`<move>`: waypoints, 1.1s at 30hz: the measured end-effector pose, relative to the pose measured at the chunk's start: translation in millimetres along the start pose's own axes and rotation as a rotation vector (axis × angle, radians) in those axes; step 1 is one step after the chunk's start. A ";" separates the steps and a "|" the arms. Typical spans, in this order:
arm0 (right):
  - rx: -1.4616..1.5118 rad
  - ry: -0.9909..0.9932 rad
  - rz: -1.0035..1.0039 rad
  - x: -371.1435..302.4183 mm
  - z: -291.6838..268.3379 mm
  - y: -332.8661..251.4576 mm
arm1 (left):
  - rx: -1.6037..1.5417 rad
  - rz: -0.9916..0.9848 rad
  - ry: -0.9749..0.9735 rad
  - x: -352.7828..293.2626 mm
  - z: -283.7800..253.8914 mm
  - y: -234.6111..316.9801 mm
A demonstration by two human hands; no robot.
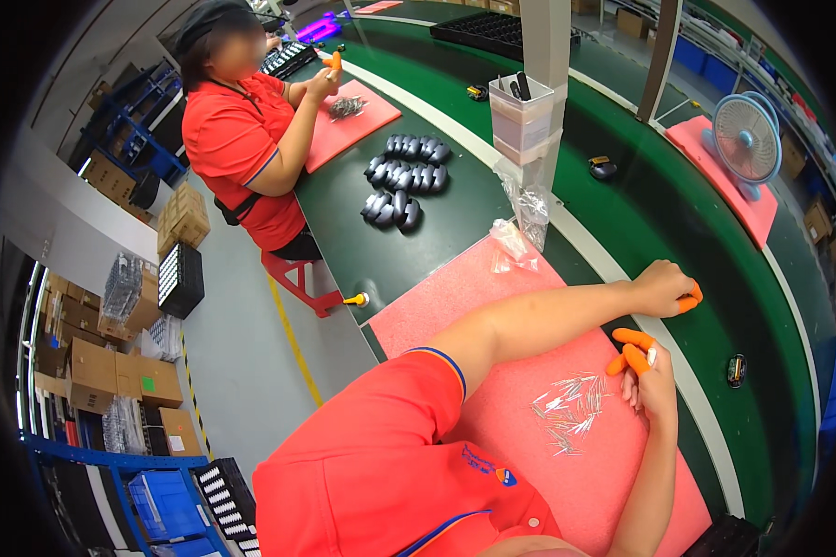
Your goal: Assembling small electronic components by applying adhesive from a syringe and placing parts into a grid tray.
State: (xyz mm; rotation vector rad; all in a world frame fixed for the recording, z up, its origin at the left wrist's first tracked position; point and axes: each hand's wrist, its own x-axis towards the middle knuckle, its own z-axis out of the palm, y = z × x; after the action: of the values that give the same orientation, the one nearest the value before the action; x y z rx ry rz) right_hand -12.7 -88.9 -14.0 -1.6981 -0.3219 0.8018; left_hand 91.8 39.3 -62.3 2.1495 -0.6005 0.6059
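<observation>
My left hand (664,290) reaches out over the green conveyor belt (715,408), its fingers curled and orange finger covers on the fingertips. Whatever it pinches, if anything, is hidden. Near the belt-side edge of the pink foam mat (492,408) hovers my right hand (652,376), also wearing orange covers, with a small white patch on one finger. Its lower fingers are curled in, and what they hold cannot be made out. Beside it a loose pile of thin metal pins (571,408) lies scattered on the mat.
Dark rounded devices (409,176) stand in rows on the green table. Left of them a co-worker (241,130) handles small parts over another pink mat (362,125). A white bin (522,121) hangs at a post; small black devices (736,370) sit on the belt. A fan (746,139) stands beyond.
</observation>
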 end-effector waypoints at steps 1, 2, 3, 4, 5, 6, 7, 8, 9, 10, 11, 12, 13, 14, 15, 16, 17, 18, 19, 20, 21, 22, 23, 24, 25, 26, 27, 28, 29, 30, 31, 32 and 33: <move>0.000 0.000 0.001 0.0 0.0 0.2 | 0.020 0.000 -0.014 0.2 -0.4 0.4; -0.002 0.002 0.001 0.1 0.0 0.5 | 0.019 -0.001 -0.013 0.2 -0.2 0.6; -0.004 0.004 0.002 0.1 0.1 0.6 | -0.001 -0.006 -0.007 0.2 0.1 0.6; -0.004 0.004 0.003 0.0 0.1 0.5 | -0.021 -0.011 -0.001 0.2 0.4 0.6; -0.005 0.004 -0.001 -0.1 0.1 0.1 | -0.022 -0.012 -0.001 0.2 -0.2 1.0; -0.006 0.003 -0.005 -0.1 0.2 -0.1 | -0.018 -0.011 -0.008 0.3 -1.4 1.7; -0.006 0.003 -0.004 0.2 0.4 -0.1 | -0.014 -0.009 -0.014 0.2 -2.2 2.1; -0.005 0.004 -0.002 0.5 0.6 -0.1 | -0.014 -0.010 -0.014 -0.2 -2.8 1.9; -0.004 0.005 0.001 0.9 0.9 -0.1 | -0.024 -0.014 -0.010 -0.8 -3.3 1.5; -0.004 0.006 0.002 0.9 1.1 -0.4 | -0.035 -0.017 -0.005 -0.6 -3.5 1.5; 0.001 0.004 0.001 0.8 1.4 -0.7 | -0.037 -0.018 -0.005 -0.6 -3.7 1.3; 0.006 0.003 0.000 0.5 1.5 -0.7 | -0.021 -0.017 -0.014 -0.6 -3.8 1.0; 0.006 0.006 0.001 0.6 0.8 0.0 | -0.005 -0.015 -0.023 0.0 -3.4 1.0; 0.005 0.006 0.000 0.8 -0.4 1.5 | -0.008 -0.013 -0.024 0.5 -1.4 0.7; 0.004 0.008 -0.002 0.2 -1.4 2.4 | -0.029 -0.021 -0.010 1.0 1.9 0.1; 0.006 0.013 0.002 -0.6 -1.9 2.5 | -0.051 -0.029 0.000 0.7 4.9 0.3; 0.007 0.004 0.005 -0.9 -2.1 1.5 | -0.058 -0.027 -0.005 0.4 5.7 -0.4; 0.007 -0.003 0.010 -1.0 -2.0 0.4 | -0.016 -0.006 0.007 0.2 3.5 -2.2; 0.014 0.020 0.020 -2.4 -2.2 -0.2 | 0.013 0.022 0.011 1.3 4.5 -1.7; 0.014 0.009 0.019 -1.9 -0.7 -1.4 | -0.005 0.016 0.032 1.0 4.1 -2.5; 0.013 -0.003 0.018 -1.5 0.3 -2.1 | 0.012 -0.007 0.009 -0.1 1.3 -2.7; 0.013 -0.020 0.026 -1.3 -0.2 -3.1 | 0.032 -0.028 -0.011 0.1 -1.2 -3.5; 0.016 0.001 0.032 -1.3 -0.1 -3.5 | 0.058 -0.011 -0.013 -0.1 -0.2 -7.3; 0.005 -0.004 0.042 -1.5 0.6 -3.6 | 0.042 -0.002 -0.020 -0.7 1.6 -8.3; -0.005 -0.011 0.050 -0.8 1.1 -4.4 | 0.032 -0.007 -0.015 -1.3 1.0 -8.5; 0.017 -0.031 0.038 -0.2 0.5 -5.0 | 0.024 -0.014 -0.009 -1.2 0.3 -8.8; 0.019 -0.019 0.044 0.2 -0.2 -4.7 | 0.067 -0.074 -0.099 0.4 -0.6 -9.5; 0.011 -0.016 0.046 0.2 -0.8 -3.9 | 0.120 0.007 -0.033 2.0 -2.2 -9.7; 0.004 -0.004 0.053 -1.8 -3.4 -3.0 | 0.162 0.091 0.031 6.3 -7.0 -3.2; 0.010 0.017 0.061 -2.9 -5.9 -3.1 | 0.227 0.096 -0.020 16.6 -16.8 -2.7; 0.008 0.005 0.057 -3.3 -5.6 -4.6 | 0.374 0.088 0.040 27.5 -25.2 -10.9; 0.008 0.000 0.055 -3.8 -7.1 -4.4 | 0.404 -0.011 0.140 36.0 -37.6 -15.8; 0.015 0.022 0.059 -4.0 -7.4 -3.6 | 0.384 -0.136 0.150 45.0 -52.3 -31.4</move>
State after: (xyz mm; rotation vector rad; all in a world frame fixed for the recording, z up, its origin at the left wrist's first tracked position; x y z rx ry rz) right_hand -10.0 -95.7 -8.6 -1.7078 -0.2508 0.8266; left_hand 134.0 89.3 -23.9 2.4467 -0.2679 0.8533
